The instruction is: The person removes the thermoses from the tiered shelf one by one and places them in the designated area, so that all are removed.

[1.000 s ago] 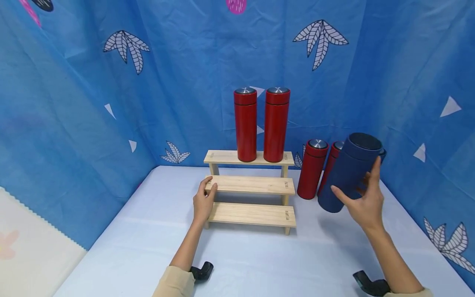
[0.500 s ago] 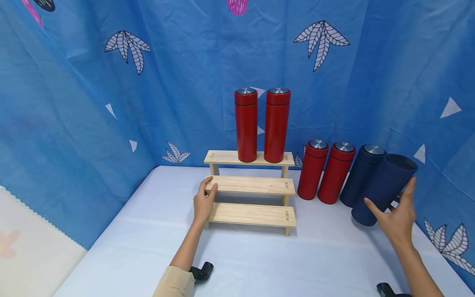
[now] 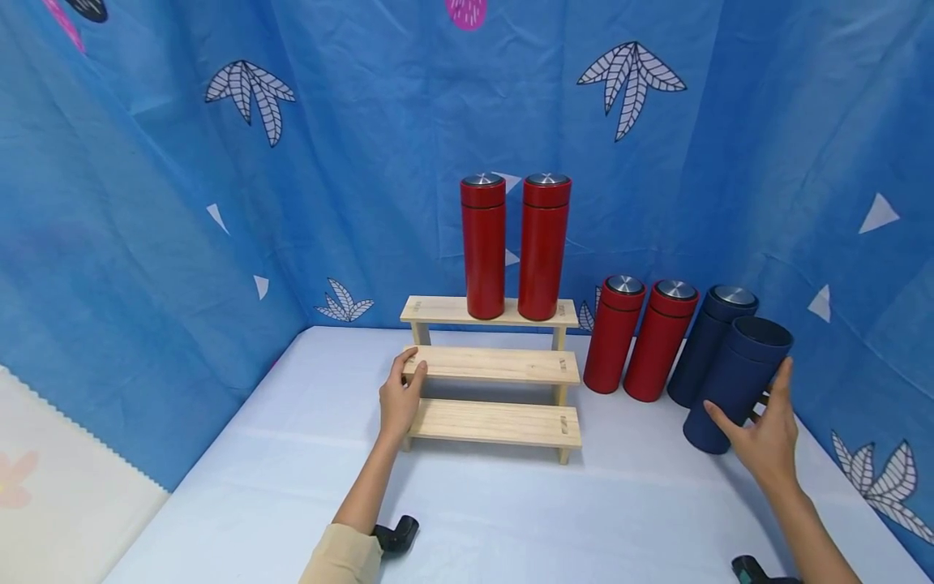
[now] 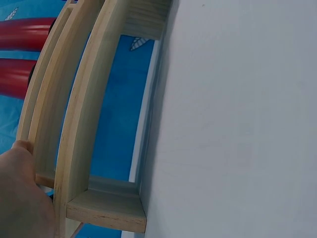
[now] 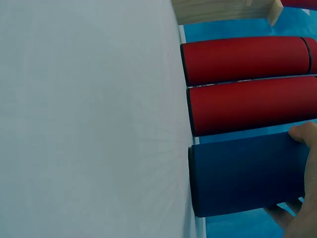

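My right hand [image 3: 769,442] grips a dark blue thermos flask [image 3: 737,381], thumb on its left side and fingers behind. In the right wrist view the base of that blue flask [image 5: 242,173] is right at the white tablecloth. Directly behind it stands a second blue flask [image 3: 700,349], partly hidden. My left hand [image 3: 399,401] holds the left end of the middle board of a three-step wooden rack [image 3: 496,363], fingers on top and thumb at the front edge. Two red flasks, a left one [image 3: 484,251] and a right one [image 3: 543,251], stand upright on the top step.
Between the rack and the blue flasks, two more red flasks stand on the table: one nearer the rack [image 3: 614,341] and one beside it [image 3: 660,345]. A blue patterned curtain [image 3: 379,146] encloses the back and sides of the white table [image 3: 511,519].
My right hand has carried the blue flask rightward from in front of the red flasks, then slightly back left and down to the table. The left hand stays on the rack.
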Demonstrator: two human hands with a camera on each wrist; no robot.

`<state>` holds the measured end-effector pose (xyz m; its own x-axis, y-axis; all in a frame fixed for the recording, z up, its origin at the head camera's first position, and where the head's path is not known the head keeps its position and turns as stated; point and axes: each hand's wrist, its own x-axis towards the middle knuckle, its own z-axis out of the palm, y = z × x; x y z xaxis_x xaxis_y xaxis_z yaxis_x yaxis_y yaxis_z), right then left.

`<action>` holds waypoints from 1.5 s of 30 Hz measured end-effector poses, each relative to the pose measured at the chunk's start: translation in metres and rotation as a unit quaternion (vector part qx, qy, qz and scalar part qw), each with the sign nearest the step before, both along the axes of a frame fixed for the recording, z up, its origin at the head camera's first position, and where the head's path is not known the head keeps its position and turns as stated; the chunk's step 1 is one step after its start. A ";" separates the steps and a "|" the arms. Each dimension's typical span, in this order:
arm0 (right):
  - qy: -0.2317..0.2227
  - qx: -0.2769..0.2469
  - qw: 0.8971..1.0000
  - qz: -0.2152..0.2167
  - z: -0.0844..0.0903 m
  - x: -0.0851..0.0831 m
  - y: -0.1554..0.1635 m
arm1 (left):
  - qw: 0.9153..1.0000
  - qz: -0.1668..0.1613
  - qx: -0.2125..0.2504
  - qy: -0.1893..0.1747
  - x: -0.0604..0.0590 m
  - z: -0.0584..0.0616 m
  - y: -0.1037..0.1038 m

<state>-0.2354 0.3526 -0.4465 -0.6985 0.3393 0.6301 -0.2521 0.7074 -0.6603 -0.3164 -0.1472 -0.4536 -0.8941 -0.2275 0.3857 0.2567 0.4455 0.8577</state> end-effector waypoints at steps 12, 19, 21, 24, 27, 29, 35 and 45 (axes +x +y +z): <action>0.004 0.003 1.000 0.004 -0.005 0.000 0.002 | 1.000 -0.002 0.001 -0.004 0.000 0.000 0.000; 0.089 0.051 0.995 -0.005 0.009 0.001 -0.004 | 1.000 -0.002 0.000 0.000 0.000 0.000 0.000; 0.146 0.081 0.986 -0.017 0.020 0.002 -0.011 | 1.000 -0.003 0.000 0.000 0.000 -0.001 0.000; 0.224 0.115 0.967 -0.042 0.038 0.004 -0.028 | 1.000 0.000 -0.002 -0.002 -0.001 -0.001 0.000; 0.268 0.120 0.955 -0.040 0.052 0.007 -0.051 | 1.000 0.002 -0.003 -0.001 0.000 0.000 0.000; 0.271 0.121 0.955 -0.021 0.056 0.008 -0.064 | 1.000 0.003 -0.005 -0.002 0.000 0.000 0.001; 0.227 0.114 0.964 0.080 0.056 -0.002 -0.101 | 1.000 -0.001 -0.002 -0.001 -0.001 0.000 0.001; 0.137 0.096 0.973 0.159 0.078 -0.049 -0.153 | 1.000 0.000 -0.002 0.003 0.000 -0.001 0.000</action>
<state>-0.2840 0.1996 -0.3687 -0.5464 -0.0092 0.8375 -0.6256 0.6693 -0.4008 -0.3168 -0.1472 -0.4545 -0.8921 -0.2254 0.3915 0.2617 0.4486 0.8546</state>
